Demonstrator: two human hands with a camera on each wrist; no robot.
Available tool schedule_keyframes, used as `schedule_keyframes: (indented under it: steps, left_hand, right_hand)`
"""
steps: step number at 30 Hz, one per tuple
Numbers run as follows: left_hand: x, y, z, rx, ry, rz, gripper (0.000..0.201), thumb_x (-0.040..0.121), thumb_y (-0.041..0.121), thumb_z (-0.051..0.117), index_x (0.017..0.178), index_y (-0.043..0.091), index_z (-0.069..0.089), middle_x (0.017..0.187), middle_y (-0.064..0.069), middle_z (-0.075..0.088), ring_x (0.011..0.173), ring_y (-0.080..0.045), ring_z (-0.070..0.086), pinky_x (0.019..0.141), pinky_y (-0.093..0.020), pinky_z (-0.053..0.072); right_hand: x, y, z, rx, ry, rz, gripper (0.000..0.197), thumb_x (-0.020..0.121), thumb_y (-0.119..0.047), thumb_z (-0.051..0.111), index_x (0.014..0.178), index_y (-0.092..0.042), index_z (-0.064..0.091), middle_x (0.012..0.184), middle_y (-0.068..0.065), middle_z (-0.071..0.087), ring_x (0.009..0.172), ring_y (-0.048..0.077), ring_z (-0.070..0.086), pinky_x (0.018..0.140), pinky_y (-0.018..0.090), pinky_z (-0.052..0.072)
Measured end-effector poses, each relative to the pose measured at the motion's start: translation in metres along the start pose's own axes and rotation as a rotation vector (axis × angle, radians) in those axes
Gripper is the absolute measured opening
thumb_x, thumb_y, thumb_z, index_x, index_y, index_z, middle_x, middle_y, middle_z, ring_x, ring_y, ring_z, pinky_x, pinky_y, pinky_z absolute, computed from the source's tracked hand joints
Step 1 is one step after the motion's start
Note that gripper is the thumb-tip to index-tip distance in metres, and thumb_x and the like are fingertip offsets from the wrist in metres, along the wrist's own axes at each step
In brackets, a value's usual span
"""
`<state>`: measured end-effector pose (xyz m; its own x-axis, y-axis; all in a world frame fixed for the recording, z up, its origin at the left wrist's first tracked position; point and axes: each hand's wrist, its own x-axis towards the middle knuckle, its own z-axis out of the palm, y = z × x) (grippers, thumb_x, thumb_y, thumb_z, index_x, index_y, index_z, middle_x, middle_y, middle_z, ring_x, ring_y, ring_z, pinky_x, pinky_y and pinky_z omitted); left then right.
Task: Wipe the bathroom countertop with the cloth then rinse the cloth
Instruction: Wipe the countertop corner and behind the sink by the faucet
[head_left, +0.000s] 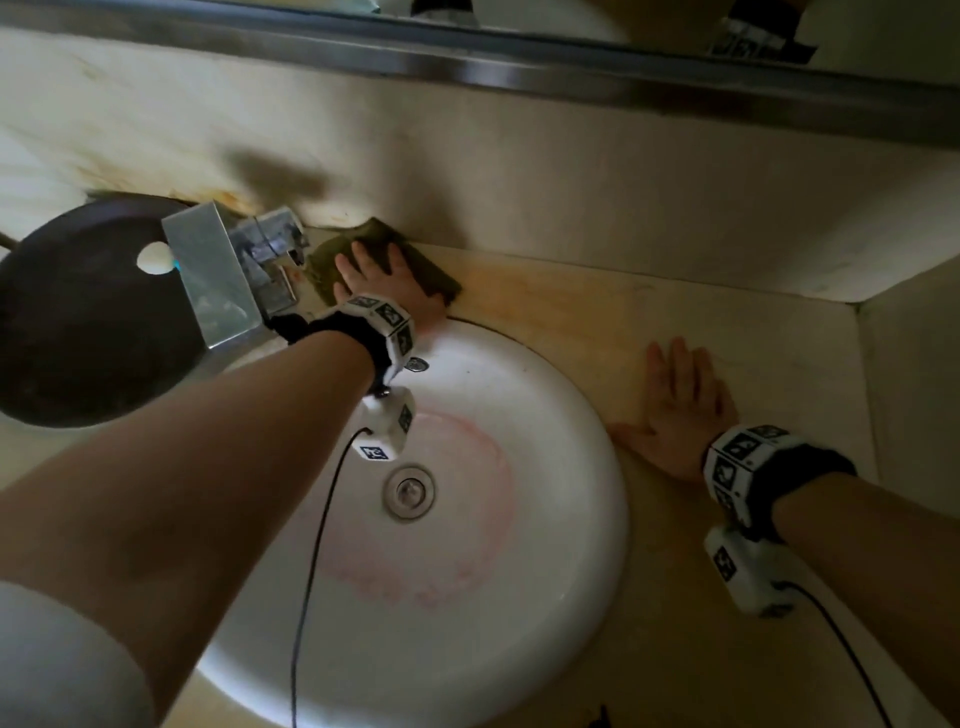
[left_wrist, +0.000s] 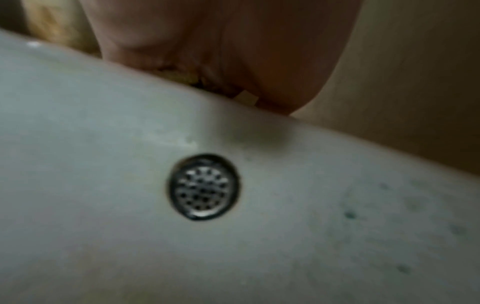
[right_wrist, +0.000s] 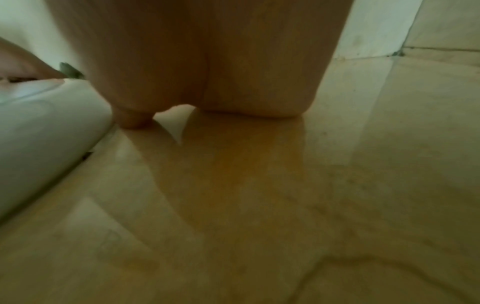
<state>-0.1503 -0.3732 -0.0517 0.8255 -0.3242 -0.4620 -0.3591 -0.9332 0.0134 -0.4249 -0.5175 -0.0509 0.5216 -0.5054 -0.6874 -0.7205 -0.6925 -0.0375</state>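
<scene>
A dark olive cloth (head_left: 441, 278) lies flat on the beige countertop (head_left: 597, 322) behind the white basin (head_left: 571, 441), against the back wall. My left hand (head_left: 382, 275) presses on it with straight, spread fingers, just right of the chrome tap (head_left: 228, 275). In the left wrist view only the heel of that hand (left_wrist: 221, 51) shows above the basin rim (left_wrist: 103, 102). My right hand (head_left: 680, 400) rests flat on the counter to the right of the basin, fingers straight, holding nothing. The right wrist view shows its palm (right_wrist: 207, 61) down on the glossy counter (right_wrist: 259, 205).
A dark round bowl (head_left: 78, 322) stands left of the tap. The basin has a drain (head_left: 410, 491), an overflow hole (left_wrist: 203, 186) and a pink ring stain. A side wall (head_left: 914, 389) closes the counter on the right; a metal ledge (head_left: 467, 67) runs above.
</scene>
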Motion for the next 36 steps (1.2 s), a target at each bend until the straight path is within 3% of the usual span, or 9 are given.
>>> schedule_keyframes:
  steps: [10,13,16,21,23,27,32,34,36]
  left_hand:
    - [-0.094,0.13,0.044,0.138,-0.134,0.437,0.091,0.086,0.063,0.036,0.151,0.018,-0.009,0.155,-0.02,-0.021,0.141,-0.045,-0.017,0.115,-0.056,-0.001]
    - [-0.097,0.134,0.051,0.137,-0.147,0.486,0.086,0.088,0.064,0.03,0.151,0.021,-0.01,0.155,-0.016,-0.023,0.142,-0.041,-0.019,0.116,-0.054,-0.002]
    - [-0.074,0.106,0.041,0.102,-0.076,0.44,0.083,0.089,0.064,0.029,0.152,0.022,-0.006,0.157,-0.014,-0.018,0.144,-0.038,-0.014,0.117,-0.052,0.001]
    - [-0.015,0.027,0.009,0.034,0.032,0.114,0.085,0.087,0.062,0.034,0.152,0.02,-0.001,0.158,-0.018,-0.011,0.144,-0.041,-0.009,0.117,-0.053,0.006]
    - [-0.01,0.022,0.008,0.039,0.025,0.069,0.086,0.087,0.065,0.031,0.152,0.021,-0.003,0.158,-0.018,-0.012,0.143,-0.043,-0.008,0.117,-0.053,0.005]
    - [-0.049,0.079,0.027,0.054,-0.011,0.261,0.088,0.087,0.067,0.032,0.152,0.019,-0.002,0.157,-0.019,-0.011,0.143,-0.045,-0.008,0.116,-0.056,0.006]
    - [-0.076,0.126,0.045,0.059,-0.05,0.368,0.071,0.097,0.045,0.032,0.152,0.019,-0.004,0.157,-0.019,-0.015,0.142,-0.045,-0.01,0.116,-0.056,0.004]
    - [-0.072,0.121,0.041,0.041,-0.054,0.387,0.06,0.099,0.034,0.028,0.153,0.021,0.003,0.158,-0.017,-0.008,0.143,-0.043,-0.006,0.117,-0.054,0.008]
    - [-0.073,0.112,0.026,-0.126,-0.07,0.427,0.051,0.1,0.025,0.029,0.15,0.019,0.023,0.158,-0.015,0.012,0.144,-0.039,0.01,0.116,-0.049,0.019]
  right_hand:
    - [0.002,-0.002,0.003,-0.002,0.038,0.026,0.099,0.085,-0.071,0.034,0.146,-0.023,-0.027,0.152,0.004,-0.035,0.142,0.029,-0.028,0.116,0.048,-0.008]
    - [0.0,-0.002,0.006,0.004,0.078,0.026,0.098,0.085,-0.07,0.036,0.146,-0.024,-0.025,0.154,0.003,-0.032,0.143,0.028,-0.025,0.116,0.047,-0.007]
    - [0.001,-0.001,0.005,-0.023,0.063,0.023,0.098,0.085,-0.071,0.034,0.145,-0.024,-0.027,0.153,0.003,-0.033,0.143,0.029,-0.026,0.116,0.047,-0.006]
    - [0.001,0.0,0.004,-0.02,0.04,0.005,0.1,0.085,-0.072,0.034,0.145,-0.023,-0.03,0.152,0.003,-0.036,0.142,0.029,-0.027,0.115,0.049,-0.007]
    - [0.001,0.002,0.004,-0.022,0.027,-0.001,0.1,0.085,-0.072,0.032,0.144,-0.023,-0.031,0.151,0.003,-0.037,0.142,0.029,-0.027,0.115,0.049,-0.008]
    - [0.004,0.002,0.005,-0.047,0.052,-0.004,0.1,0.084,-0.073,0.032,0.144,-0.022,-0.03,0.152,0.004,-0.036,0.142,0.029,-0.027,0.115,0.048,-0.008]
    - [0.005,0.002,0.009,-0.052,0.091,0.0,0.099,0.084,-0.072,0.032,0.145,-0.021,-0.028,0.153,0.004,-0.033,0.143,0.029,-0.025,0.116,0.049,-0.007]
    - [0.005,0.002,0.009,-0.061,0.098,-0.004,0.099,0.084,-0.072,0.032,0.145,-0.022,-0.029,0.154,0.004,-0.033,0.143,0.029,-0.025,0.116,0.048,-0.007]
    - [0.005,0.003,0.01,-0.066,0.101,-0.007,0.099,0.084,-0.072,0.031,0.145,-0.022,-0.029,0.154,0.004,-0.032,0.143,0.028,-0.024,0.116,0.048,-0.006]
